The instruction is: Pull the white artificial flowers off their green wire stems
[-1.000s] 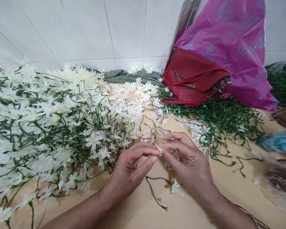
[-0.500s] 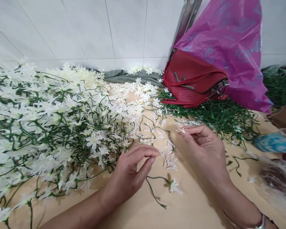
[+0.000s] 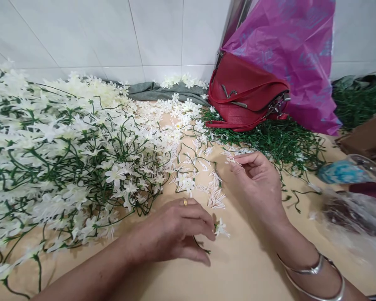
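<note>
My right hand (image 3: 259, 184) pinches a small white artificial flower (image 3: 231, 159) between thumb and forefinger. Lower down, my left hand (image 3: 183, 230) reaches over a single green stem with a white flower (image 3: 221, 228) at its tip. Its fingers are apart from the thumb, and nothing shows between them; part of that stem is hidden behind the hand. Short white stamens (image 3: 216, 196) lie scattered between the two hands. A heap of white flowers on green stems (image 3: 90, 154) fills the left side, close to my left forearm.
Loose white petals (image 3: 175, 109) lie toward the tiled wall. A red handbag (image 3: 246, 92) rests on bare green stems (image 3: 269, 140), with a purple plastic bag (image 3: 301, 62) behind it. At right are a blue-patterned cup (image 3: 341, 171) and a clear plastic bag (image 3: 357, 217) with dark contents.
My left hand has opened from its pinch and moved down over the single flower stem. A white flower now lies just above it among the stamens. My right hand keeps its pinch.
</note>
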Motion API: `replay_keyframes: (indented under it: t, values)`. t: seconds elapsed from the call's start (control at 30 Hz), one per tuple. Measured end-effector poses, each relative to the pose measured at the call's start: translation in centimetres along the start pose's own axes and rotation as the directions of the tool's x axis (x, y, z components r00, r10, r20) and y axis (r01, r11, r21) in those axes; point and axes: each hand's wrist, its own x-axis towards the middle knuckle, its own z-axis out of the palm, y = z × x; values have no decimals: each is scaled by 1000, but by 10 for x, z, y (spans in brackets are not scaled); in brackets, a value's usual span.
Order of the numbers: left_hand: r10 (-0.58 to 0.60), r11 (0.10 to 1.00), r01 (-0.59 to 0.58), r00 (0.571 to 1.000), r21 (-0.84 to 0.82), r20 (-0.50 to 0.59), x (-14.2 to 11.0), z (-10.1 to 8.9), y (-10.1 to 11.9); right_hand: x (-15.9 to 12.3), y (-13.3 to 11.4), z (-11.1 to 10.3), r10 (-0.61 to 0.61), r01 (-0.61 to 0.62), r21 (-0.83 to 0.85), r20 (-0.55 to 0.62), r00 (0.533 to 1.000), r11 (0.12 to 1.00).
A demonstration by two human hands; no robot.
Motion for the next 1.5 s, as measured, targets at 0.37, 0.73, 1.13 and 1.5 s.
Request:
replay_keyframes:
  t: [0.37, 0.73, 1.13, 1.5]
  values:
    - [-123, 991, 123, 992, -53, 3, 3, -2, 6, 4, 0, -4, 149, -150, 36, 23, 989, 988]
    - [-583, 766, 389, 757, -513, -296, 2, 6, -3, -4, 1, -3, 222, -333, 163, 474, 852, 929]
    - [-619, 713, 358, 726, -603, -301, 3, 2, -1, -11, -13, 4, 151, -307, 102, 701, 697, 946]
    - [-570, 782, 374, 754, -498, -328, 2, 3, -3, -12, -21, 5, 239, -364, 20, 722, 650, 931]
